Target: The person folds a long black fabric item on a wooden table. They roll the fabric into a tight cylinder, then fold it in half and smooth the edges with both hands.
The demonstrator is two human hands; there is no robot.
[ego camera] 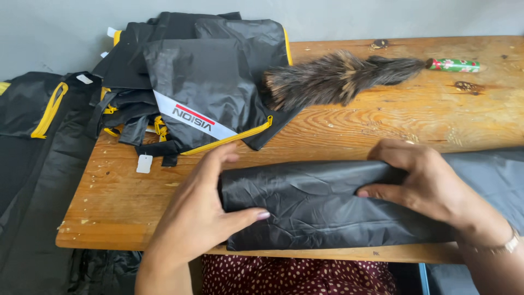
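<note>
Glossy, crinkled black fabric on a rough, grainy wooden table.

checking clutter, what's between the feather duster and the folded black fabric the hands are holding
In the head view, only bare wooden table lies between the feather duster and the folded black fabric; no object sits on that stretch, only wood grain and small specks.

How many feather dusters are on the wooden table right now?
1. The feather duster lies at the table's far side, its handle pointing right, feathers touching the pile of black bags. Others could be hidden under that pile.
</note>
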